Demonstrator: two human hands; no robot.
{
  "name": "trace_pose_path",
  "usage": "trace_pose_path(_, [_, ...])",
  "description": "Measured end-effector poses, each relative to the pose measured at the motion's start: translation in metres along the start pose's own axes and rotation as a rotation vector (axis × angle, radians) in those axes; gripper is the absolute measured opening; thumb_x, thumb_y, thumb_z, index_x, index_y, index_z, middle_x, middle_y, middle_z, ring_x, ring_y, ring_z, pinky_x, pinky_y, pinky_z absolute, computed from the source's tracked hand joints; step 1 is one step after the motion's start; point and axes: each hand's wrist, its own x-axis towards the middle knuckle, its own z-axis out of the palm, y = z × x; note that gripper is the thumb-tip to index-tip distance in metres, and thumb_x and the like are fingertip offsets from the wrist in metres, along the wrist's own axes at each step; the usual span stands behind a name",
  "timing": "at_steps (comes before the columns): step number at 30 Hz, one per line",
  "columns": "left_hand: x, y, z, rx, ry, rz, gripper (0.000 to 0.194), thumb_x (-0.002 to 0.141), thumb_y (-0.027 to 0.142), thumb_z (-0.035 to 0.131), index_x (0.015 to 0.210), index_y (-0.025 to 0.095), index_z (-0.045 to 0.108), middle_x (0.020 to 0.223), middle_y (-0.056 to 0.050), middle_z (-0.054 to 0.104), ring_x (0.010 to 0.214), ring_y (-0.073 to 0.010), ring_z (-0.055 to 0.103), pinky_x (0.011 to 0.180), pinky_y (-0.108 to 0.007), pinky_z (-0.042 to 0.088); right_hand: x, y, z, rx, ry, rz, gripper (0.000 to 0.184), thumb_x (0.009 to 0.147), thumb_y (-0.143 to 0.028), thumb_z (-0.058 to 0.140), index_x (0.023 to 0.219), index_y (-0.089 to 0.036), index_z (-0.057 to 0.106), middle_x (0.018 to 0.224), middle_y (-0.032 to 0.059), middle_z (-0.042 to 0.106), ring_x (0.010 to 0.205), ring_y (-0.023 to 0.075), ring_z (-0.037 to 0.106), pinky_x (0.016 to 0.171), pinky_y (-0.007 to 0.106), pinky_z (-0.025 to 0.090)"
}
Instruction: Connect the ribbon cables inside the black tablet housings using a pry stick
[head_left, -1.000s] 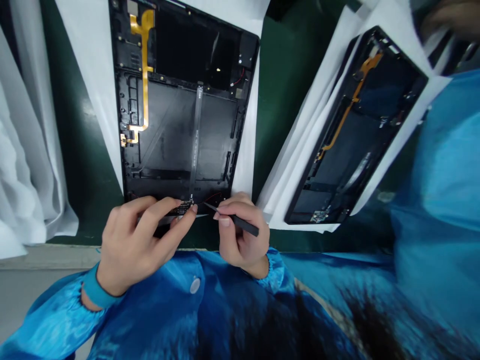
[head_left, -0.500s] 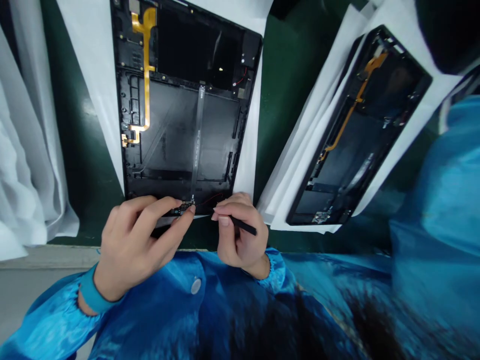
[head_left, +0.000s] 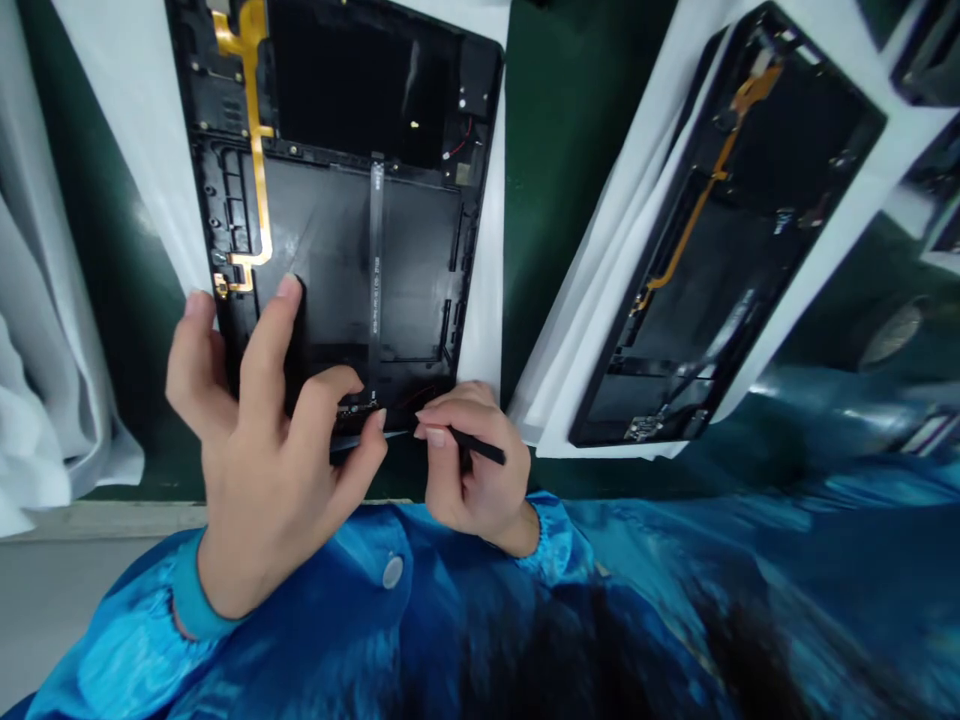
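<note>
The opened black tablet housing lies before me, with an orange ribbon cable down its left side and a dark flat cable along the middle. A small circuit board sits at its near edge, partly covered by fingers. My left hand is spread over the near left corner. Its thumb and index are apart, on either side of the board; another finger reaches over the inner panel. My right hand grips a slim black tool beside the near right corner. The tool's tip is hidden.
White cloth lies beneath the housing on a green tabletop. To the right, a second opened tablet housing rests on stacked white sheets. Folded white material lies at the left. A blue sleeve blurs at the right.
My left hand has spread its fingers, lifting the index off the board and reaching farther over the housing. The view has shifted slightly. The person in blue at right has moved lower.
</note>
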Motion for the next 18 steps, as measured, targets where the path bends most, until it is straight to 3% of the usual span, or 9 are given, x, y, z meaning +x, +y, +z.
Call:
trace_pose_path(3, [0.0026, 0.0031, -0.0019, 0.150, 0.014, -0.089, 0.024, 0.087, 0.034, 0.067, 0.105, 0.020, 0.062, 0.164, -0.002, 0.023, 0.148, -0.0496, 0.016, 0.117, -0.078, 0.026, -0.0002, -0.0008, 0.0003, -0.029, 0.014, 0.004, 0.021, 0.089, -0.006, 0.050, 0.101, -0.021, 0.058, 0.075, 0.0026, 0.063, 0.068, 0.0175, 0.061, 0.061, 0.036, 0.048])
trace_pose_path(14, [0.0037, 0.0023, -0.0002, 0.157, 0.026, -0.092, 0.026, 0.086, 0.037, 0.069, 0.104, 0.021, 0.061, 0.163, 0.001, 0.024, 0.148, -0.0474, 0.018, 0.120, -0.073, 0.027, -0.0034, -0.0005, -0.0002, -0.039, 0.064, 0.010, 0.023, 0.090, -0.005, 0.048, 0.105, -0.019, 0.057, 0.078, 0.0026, 0.058, 0.075, 0.0183, 0.059, 0.065, 0.036, 0.052])
trace_pose_path(18, [0.0035, 0.0017, -0.0013, 0.152, 0.017, -0.085, 0.025, 0.086, 0.037, 0.068, 0.104, 0.021, 0.060, 0.163, 0.001, 0.026, 0.147, -0.0480, 0.018, 0.118, -0.075, 0.028, -0.0023, 0.0018, -0.0026, 0.022, -0.010, 0.002, 0.019, 0.090, -0.009, 0.049, 0.103, -0.021, 0.056, 0.076, 0.0009, 0.062, 0.070, 0.0168, 0.060, 0.065, 0.036, 0.048])
